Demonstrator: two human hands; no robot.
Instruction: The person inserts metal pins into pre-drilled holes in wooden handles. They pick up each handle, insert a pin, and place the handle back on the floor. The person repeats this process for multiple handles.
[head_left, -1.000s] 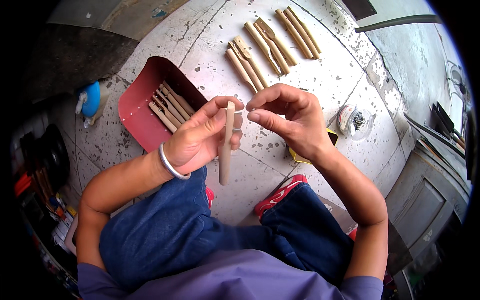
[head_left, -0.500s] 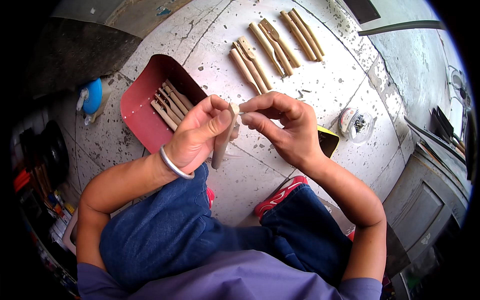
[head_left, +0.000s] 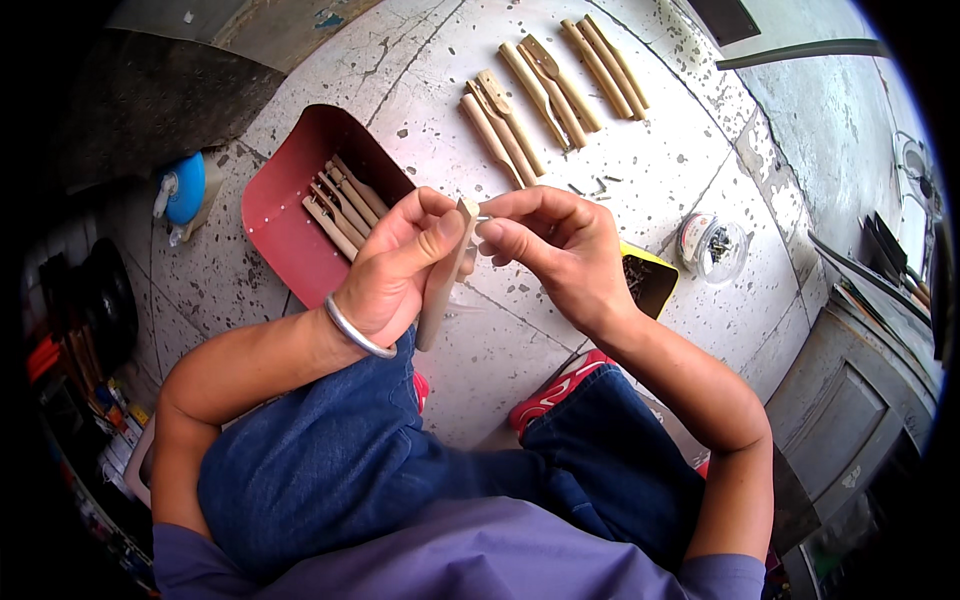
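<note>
Head view: the person's left hand (head_left: 375, 285) has its fingers closed round a wooden handle (head_left: 437, 295), tilted above the floor (head_left: 420, 90) beside the right edge of a red bin (head_left: 275, 220). The right hand (head_left: 575, 250) pinches a small metal pin (head_left: 484, 218), thumb against forefinger, by the handle's upper end.

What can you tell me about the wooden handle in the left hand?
The handle is long, slim and pale, apparently wood, with a blunt upper end. It stands tilted above the floor, lower end toward the person. The left hand grips its upper part, thumb along it. The right hand pinches a metallic pin beside that end; contact is unclear.
</note>
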